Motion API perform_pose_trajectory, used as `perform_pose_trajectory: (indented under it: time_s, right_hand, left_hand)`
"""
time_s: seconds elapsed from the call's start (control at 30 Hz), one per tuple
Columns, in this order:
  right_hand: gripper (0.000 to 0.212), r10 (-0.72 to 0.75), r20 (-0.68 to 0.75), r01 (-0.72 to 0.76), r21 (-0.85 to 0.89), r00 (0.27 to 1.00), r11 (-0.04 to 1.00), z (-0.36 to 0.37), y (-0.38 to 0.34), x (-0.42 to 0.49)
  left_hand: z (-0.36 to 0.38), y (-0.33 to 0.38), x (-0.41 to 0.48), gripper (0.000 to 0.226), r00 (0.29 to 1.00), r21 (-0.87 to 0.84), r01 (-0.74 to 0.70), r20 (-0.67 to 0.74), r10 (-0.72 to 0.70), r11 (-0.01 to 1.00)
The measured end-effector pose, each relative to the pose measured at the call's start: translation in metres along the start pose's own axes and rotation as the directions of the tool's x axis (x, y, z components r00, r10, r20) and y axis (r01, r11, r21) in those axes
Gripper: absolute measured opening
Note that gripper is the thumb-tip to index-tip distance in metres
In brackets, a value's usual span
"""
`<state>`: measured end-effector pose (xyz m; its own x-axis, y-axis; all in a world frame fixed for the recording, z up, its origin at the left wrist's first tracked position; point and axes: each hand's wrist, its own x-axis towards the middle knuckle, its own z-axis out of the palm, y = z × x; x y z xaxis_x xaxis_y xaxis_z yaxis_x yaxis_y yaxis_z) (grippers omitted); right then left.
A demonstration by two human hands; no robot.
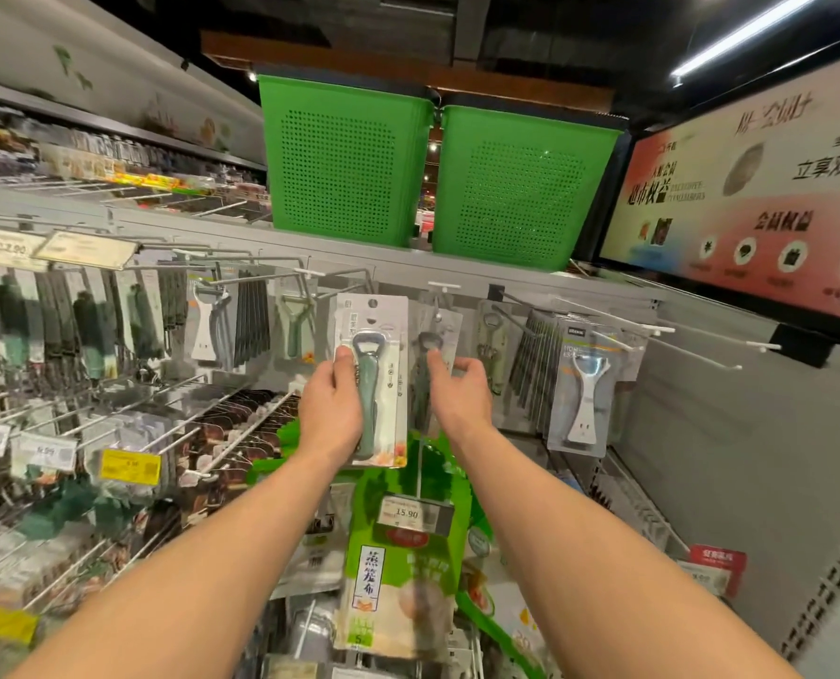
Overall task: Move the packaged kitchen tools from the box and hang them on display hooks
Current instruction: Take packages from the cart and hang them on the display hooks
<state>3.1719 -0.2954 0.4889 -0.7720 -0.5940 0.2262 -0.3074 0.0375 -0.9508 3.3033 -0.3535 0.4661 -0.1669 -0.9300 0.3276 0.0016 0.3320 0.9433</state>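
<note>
My left hand (pixel 332 404) grips a carded bottle opener with a green handle (pixel 376 379), held upright in front of the pegboard, its hang hole near the top. My right hand (pixel 459 387) reaches to a second, darker packaged opener (pixel 430 355) that hangs on a display hook (pixel 441 289); thumb and fingers sit at the package's sides, loosely curled, and the grip cannot be made out for sure. The box is not in view.
Hooks with packaged peelers (pixel 587 384) and knives (pixel 251 316) fill the wall left and right. Bare hooks (pixel 702 335) stick out at the right. Two green baskets (pixel 349 164) stand on the top shelf. A price tag reading 15.90 (pixel 415 514) and green packs hang below.
</note>
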Motion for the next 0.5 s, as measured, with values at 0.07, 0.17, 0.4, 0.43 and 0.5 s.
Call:
perform_pose_trajectory:
  time_s: [0.07, 0.17, 0.4, 0.43, 0.5]
  right_hand:
    - [0.043, -0.043, -0.141, 0.044, 0.004, 0.989, 0.999, 0.003, 0.002, -0.003]
    - [0.031, -0.195, -0.223, 0.206, 0.028, 0.955, 0.978, 0.002, -0.004, -0.019]
    - [0.027, -0.313, -0.001, 0.313, 0.067, 0.950, 0.948, 0.013, -0.019, -0.046]
    - [0.024, -0.307, -0.014, 0.308, 0.069, 0.952, 0.949, 0.012, -0.019, -0.048]
    - [0.024, -0.287, -0.032, 0.288, 0.078, 0.957, 0.954, 0.011, -0.020, -0.053]
  left_hand:
    - [0.003, 0.002, 0.001, 0.031, 1.000, -0.008, 0.000, 0.002, 0.000, 1.000]
    - [0.004, 0.004, 0.001, 0.036, 1.000, -0.012, 0.005, -0.010, -0.005, 1.000]
    - [0.002, 0.004, -0.005, 0.050, 1.000, 0.003, 0.005, -0.030, -0.005, 1.000]
    - [0.001, 0.006, -0.008, 0.051, 0.999, -0.003, 0.005, -0.032, -0.005, 1.000]
    - [-0.001, 0.009, -0.013, 0.051, 0.999, -0.011, 0.008, -0.039, -0.008, 1.000]
